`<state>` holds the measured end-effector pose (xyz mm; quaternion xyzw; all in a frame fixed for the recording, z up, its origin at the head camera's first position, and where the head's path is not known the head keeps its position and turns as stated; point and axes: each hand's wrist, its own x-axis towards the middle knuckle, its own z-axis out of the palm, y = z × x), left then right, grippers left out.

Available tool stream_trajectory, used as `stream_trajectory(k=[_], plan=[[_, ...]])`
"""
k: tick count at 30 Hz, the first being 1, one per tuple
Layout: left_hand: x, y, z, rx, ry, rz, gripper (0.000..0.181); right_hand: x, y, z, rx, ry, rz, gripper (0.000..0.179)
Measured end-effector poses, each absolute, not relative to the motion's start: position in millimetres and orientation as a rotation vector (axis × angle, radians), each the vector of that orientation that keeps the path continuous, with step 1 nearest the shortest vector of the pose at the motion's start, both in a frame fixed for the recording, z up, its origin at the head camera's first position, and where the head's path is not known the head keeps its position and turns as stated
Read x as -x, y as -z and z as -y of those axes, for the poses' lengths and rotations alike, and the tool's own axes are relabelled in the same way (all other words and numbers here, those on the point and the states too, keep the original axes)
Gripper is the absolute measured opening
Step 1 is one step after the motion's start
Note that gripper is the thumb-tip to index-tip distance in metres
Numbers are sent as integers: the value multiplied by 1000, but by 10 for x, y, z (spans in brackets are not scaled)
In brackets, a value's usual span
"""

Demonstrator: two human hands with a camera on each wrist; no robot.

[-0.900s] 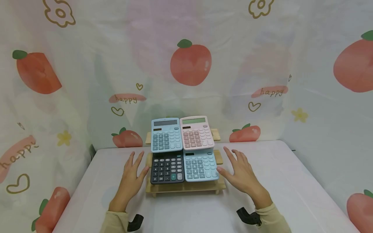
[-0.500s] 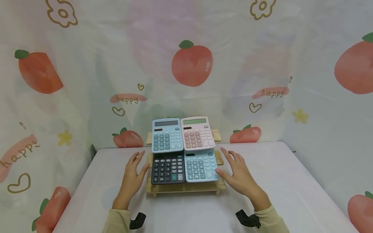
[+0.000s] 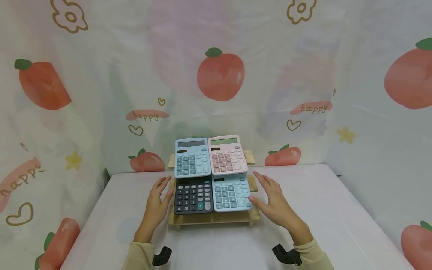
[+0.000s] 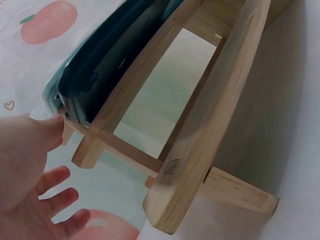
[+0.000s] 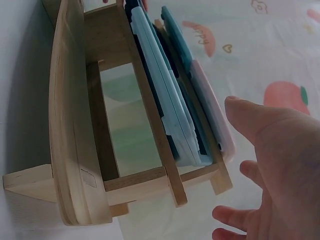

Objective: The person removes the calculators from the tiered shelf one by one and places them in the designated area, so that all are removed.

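Observation:
A slatted wooden rack bears several calculators in two tiers. On the upper tier lean a light blue calculator and, to its right, a pink calculator. Below them sit a black calculator at left and another blue calculator at right. My left hand is beside the rack's left end, fingers extended and thumb near the black calculator. At the right end my right hand spreads its fingers, thumb overlapping the lower blue calculator's edge in the head view. Both palms hold nothing.
The rack stands on a white-covered table, near its back edge. A fabric backdrop printed with red fruit hangs behind and at both sides. Each wrist carries a black mount, such as the left mount. The rack's front rail spans its width.
Both hands have drawn slightly inward: the left to the right, the right to the left, closer to the rack's ends. The calculators and rack stay in place.

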<state>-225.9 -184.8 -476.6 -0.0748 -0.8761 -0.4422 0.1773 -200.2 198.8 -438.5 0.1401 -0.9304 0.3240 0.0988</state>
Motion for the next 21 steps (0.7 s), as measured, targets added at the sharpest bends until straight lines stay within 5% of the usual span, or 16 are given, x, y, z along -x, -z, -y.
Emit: stream_trajectory(k=[21], plan=[[2239, 4802, 1825, 227, 1258, 2520, 45, 1996, 4378, -1999, -431, -1091, 2708, 65]])
